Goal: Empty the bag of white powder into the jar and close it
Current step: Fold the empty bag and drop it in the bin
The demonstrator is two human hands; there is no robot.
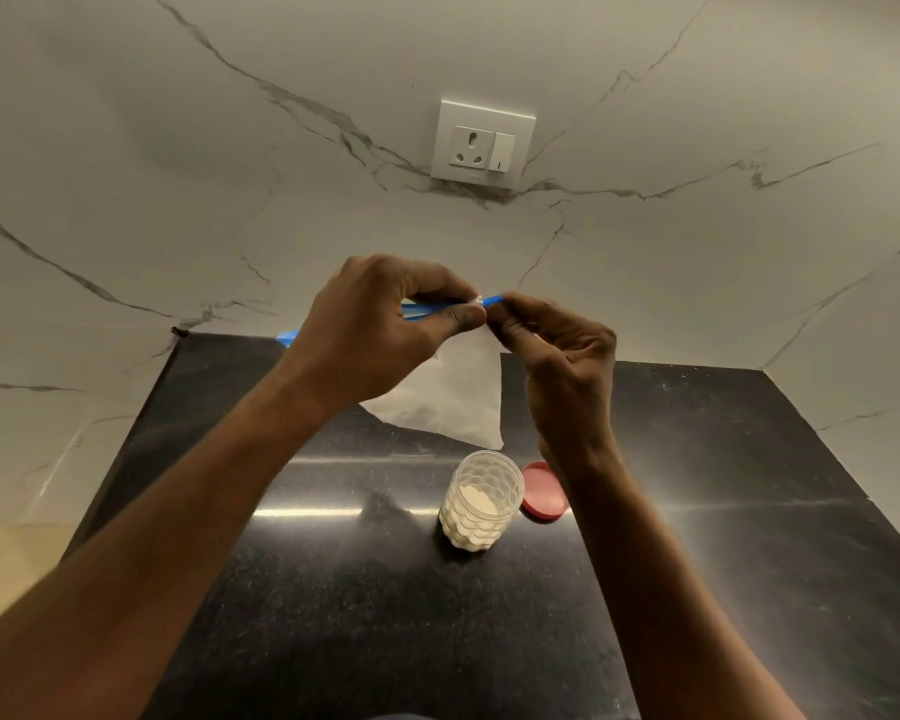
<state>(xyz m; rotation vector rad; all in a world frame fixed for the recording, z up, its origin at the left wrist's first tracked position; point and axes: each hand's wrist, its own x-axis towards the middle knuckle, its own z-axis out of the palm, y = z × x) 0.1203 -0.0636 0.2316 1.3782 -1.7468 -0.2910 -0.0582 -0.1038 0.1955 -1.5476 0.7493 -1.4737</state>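
Both hands are raised above a black counter (333, 589), pinching the blue zip strip (492, 300) along the top of a clear plastic bag (453, 392). The left hand (380, 330) has its thumb and fingers closed on the strip, and the right hand (557, 356) pinches the same strip just beside it — the two thumbs nearly touch. The right hand's other fingers are curled loosely in. The strip runs on behind the left hand and its far end shows past that wrist.

The bag hangs below the hands with white powder (437, 407) settled in its lower part; whether its bottom corner touches the counter cannot be told.

Below the right hand, nearer the person, stands a clear dimpled jar (481, 498) — open, upright, with some white powder already in the bottom. A red lid (541, 491) lies flat on the counter just beside the jar, under the right wrist.

On the marble wall (178, 148) beyond the hands is a white socket plate (481, 142).
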